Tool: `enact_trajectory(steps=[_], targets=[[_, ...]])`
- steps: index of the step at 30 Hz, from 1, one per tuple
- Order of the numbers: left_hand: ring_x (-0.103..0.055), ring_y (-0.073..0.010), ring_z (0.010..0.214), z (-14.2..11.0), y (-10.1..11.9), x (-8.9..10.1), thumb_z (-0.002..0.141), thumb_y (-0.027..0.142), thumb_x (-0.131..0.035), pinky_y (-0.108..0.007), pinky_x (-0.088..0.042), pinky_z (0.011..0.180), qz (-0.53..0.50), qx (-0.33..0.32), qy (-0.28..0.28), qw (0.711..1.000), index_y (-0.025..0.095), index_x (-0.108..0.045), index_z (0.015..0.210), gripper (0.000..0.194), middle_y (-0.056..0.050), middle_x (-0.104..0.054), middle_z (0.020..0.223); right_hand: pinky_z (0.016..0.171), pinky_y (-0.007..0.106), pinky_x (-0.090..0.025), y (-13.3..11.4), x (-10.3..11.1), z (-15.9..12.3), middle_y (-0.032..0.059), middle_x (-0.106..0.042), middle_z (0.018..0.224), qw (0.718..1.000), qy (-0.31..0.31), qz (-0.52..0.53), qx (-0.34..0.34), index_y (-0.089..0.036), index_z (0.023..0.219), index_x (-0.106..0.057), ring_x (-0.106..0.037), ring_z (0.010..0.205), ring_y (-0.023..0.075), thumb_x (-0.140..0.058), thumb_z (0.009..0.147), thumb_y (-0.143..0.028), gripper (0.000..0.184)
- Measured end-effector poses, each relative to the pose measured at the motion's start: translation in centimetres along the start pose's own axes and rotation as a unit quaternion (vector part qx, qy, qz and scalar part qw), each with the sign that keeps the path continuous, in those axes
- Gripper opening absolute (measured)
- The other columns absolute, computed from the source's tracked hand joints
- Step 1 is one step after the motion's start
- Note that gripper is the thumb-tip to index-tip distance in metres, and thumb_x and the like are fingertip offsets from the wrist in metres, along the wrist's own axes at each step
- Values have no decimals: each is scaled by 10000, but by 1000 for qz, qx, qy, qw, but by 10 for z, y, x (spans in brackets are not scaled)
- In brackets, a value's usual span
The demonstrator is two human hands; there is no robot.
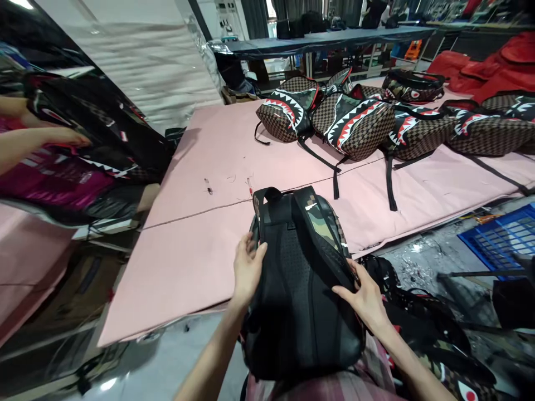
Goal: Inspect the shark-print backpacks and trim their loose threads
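A black backpack with camouflage on one shoulder strap stands upright against me, its padded back panel and straps turned my way. Its top leans over the edge of the pink-covered table. My left hand grips the left side of the backpack, thumb on the back panel and fingers partly hidden behind it. On the opposite side, my right hand holds the edge near the shoulder strap, thumb in front. Two small tools, possibly thread snips, lie on the table beyond the backpack.
Several checkered backpacks with shark-mouth prints lie along the table's far right. More bags are piled on the floor at my right, near a blue crate. At left, a co-worker's arm reaches to a dark bag. Red bags sit behind.
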State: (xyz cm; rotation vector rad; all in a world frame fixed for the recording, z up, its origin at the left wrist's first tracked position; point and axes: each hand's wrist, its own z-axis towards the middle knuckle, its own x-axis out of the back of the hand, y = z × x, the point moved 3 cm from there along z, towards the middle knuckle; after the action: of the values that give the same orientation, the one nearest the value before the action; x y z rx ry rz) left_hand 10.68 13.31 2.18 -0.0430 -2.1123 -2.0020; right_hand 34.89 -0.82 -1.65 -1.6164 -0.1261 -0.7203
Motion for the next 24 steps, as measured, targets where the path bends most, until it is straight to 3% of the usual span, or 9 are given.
enact_trajectory(steps=[1,3,4,6,8,10,15,19,24], targets=[[-385,-258,1233,-9,3,-8,700,349,-648,-424,-287,1056,33,-39,17,999,216,-553,1128,458,-84,-494,1279,927,419,-443,-2,1,-2,90,-576,1172,1000,4,-11,10,-206,1197,-485,-547,1083,261,-669,685,-433,590],[-385,-236,1227,-22,7,-30,738,332,-610,-409,-262,1065,61,-72,-14,995,222,-580,1087,368,-74,-512,1254,908,405,-458,-4,2,-7,96,-566,1172,999,15,-32,29,-205,1207,-475,-554,1070,259,-662,698,-431,588],[-438,-230,1175,-25,7,-41,759,336,-582,-407,-307,1032,44,-52,-49,997,208,-602,1044,313,-83,-553,1195,896,400,-466,-5,2,-9,98,-562,1169,998,20,-41,38,-206,1215,-467,-559,1061,258,-658,706,-427,587],[-552,-203,999,-25,2,-61,775,340,-562,-372,-426,899,-47,53,-106,992,169,-623,963,261,-101,-615,1065,874,390,-479,-7,0,-15,99,-565,1145,997,24,-55,52,-207,1230,-452,-570,1037,255,-651,719,-414,586],[-594,-166,839,-21,-1,-73,750,339,-599,-313,-480,755,-142,148,-115,972,136,-626,899,254,-110,-635,985,854,380,-489,-6,-3,-21,93,-574,1107,996,19,-62,58,-207,1239,-442,-584,1007,249,-649,727,-391,582],[-600,-148,767,-16,0,-80,705,336,-659,-281,-492,680,-195,187,-132,954,127,-628,864,265,-104,-642,943,831,369,-500,-5,-5,-26,86,-579,1087,996,16,-65,60,-210,1245,-437,-591,991,247,-655,722,-372,589],[-612,-143,675,-19,0,-93,677,316,-708,-264,-509,612,-227,230,-234,917,118,-624,768,233,-86,-667,804,833,372,-499,-1,-6,-26,81,-577,1111,998,11,-44,51,-225,1251,-444,-592,996,250,-659,709,-376,602],[-616,-131,646,-24,-11,-100,705,253,-692,-254,-518,612,-295,275,-234,885,108,-630,783,176,-65,-667,751,918,391,-451,5,-6,-24,82,-568,1179,1000,-16,6,24,-219,1241,-462,-553,1076,249,-686,672,-359,627],[-619,-123,667,-25,-19,-99,704,227,-693,-243,-527,623,-332,248,-243,877,109,-639,809,166,-53,-667,771,945,400,-417,13,-1,-13,81,-604,1160,993,-71,94,-26,-203,1205,-501,-556,1076,242,-647,705,-373,548]])
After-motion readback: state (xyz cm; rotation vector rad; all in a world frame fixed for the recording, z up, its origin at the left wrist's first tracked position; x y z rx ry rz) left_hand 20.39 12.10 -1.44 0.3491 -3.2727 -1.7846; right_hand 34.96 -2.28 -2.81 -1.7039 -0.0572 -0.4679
